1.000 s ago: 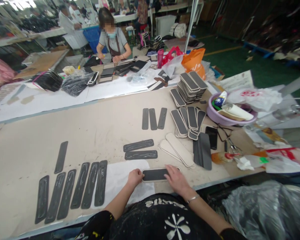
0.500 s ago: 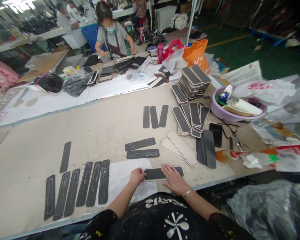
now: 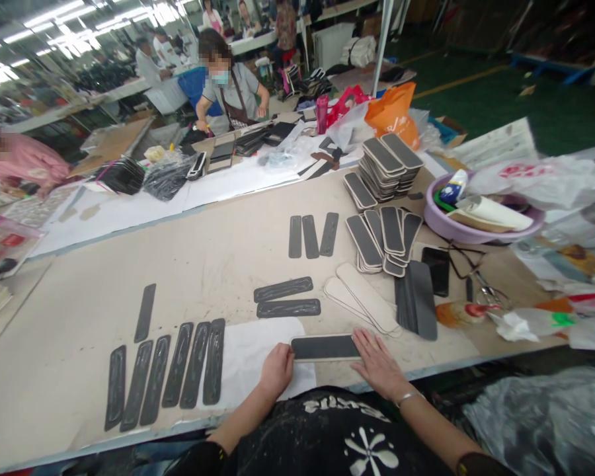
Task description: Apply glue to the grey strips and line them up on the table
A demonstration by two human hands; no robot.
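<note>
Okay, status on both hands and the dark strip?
Left hand curled at the left end of the dark strip. Right hand spread on the right end. Strip flat, nothing else over it.

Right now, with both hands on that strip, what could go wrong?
The dark strip might slip off line on its pale backing if the right hand, flat at one end, pushes unevenly against the left hand.
The left forearm could smear the nearby streaked strips, if their glossy coating is wet.
</note>
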